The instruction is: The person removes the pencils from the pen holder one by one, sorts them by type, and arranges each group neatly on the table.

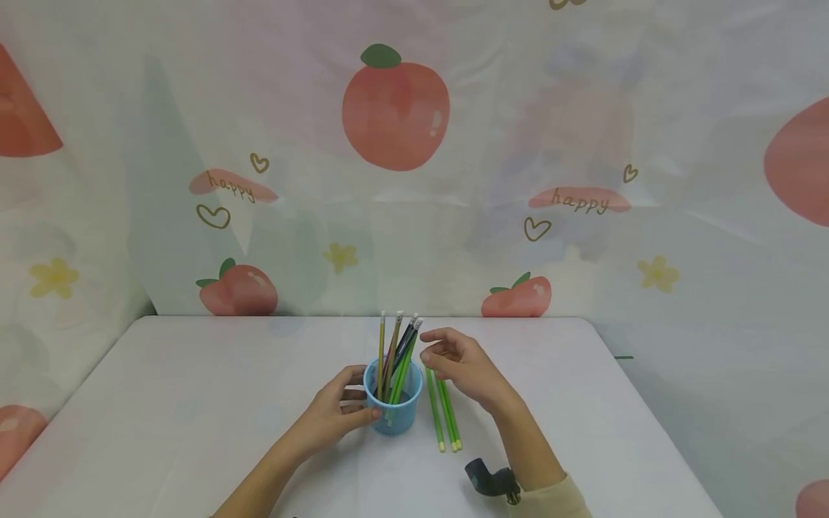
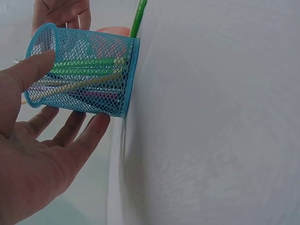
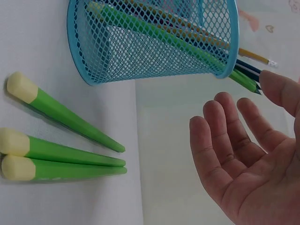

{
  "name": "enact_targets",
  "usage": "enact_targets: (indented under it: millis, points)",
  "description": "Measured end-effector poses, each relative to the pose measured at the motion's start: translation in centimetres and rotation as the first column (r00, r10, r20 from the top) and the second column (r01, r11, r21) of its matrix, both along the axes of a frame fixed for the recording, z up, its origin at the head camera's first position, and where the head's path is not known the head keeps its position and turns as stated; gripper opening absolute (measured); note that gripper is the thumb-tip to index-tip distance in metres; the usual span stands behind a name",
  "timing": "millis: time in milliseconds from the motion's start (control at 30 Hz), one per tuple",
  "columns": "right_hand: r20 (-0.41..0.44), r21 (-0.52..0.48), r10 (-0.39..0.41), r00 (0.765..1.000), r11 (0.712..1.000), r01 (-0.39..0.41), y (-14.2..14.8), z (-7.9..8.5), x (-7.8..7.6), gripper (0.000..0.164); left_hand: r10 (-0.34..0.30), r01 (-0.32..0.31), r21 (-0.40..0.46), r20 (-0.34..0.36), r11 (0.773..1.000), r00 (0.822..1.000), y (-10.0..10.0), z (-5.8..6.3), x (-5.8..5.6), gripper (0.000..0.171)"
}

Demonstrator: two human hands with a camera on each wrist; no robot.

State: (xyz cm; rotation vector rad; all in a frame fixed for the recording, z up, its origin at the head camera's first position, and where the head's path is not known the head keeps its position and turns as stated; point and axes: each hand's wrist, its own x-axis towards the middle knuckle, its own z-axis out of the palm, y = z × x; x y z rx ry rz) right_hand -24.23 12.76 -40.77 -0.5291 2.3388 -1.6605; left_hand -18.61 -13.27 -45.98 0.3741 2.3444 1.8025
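Cup [image 1: 396,419] upright, well inside the side edges of the table [image 1: 194,403], which extends wide both ways. Long axis vertical, mouth up. My left hand [image 1: 333,414] curls fingers round it; my right hand [image 1: 465,365], fingers loosely spread. Three green pencils [image 3: 70,153] beside it, yellow ends toward me.

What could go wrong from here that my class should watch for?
The right hand, close to the pencils leaning out of the blue mesh cup, could knock them. The three cream-ended green sticks lying beside the cup might roll if brushed. If the left hand around the cup pushes unevenly, it could tip.
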Motion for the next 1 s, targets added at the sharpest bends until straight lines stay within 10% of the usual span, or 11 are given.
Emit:
enact_targets:
  millis: [600, 1000]
  points:
    - [-0.050, 0.031, 0.025, 0.998, 0.999, -0.023, -1.0, -0.5, 0.3, 0.041, -0.008, 0.008, 0.016, 0.011, 1.000, 1.000, 0.0, 0.2, -0.1, 0.067]
    - [-0.049, -0.016, -0.110, 0.993, 0.994, 0.110, -2.2, -1.5, 0.3, 0.023, 0.003, -0.003, 0.006, 0.006, 1.000, 1.000, 0.0, 0.1, 0.0, 0.067]
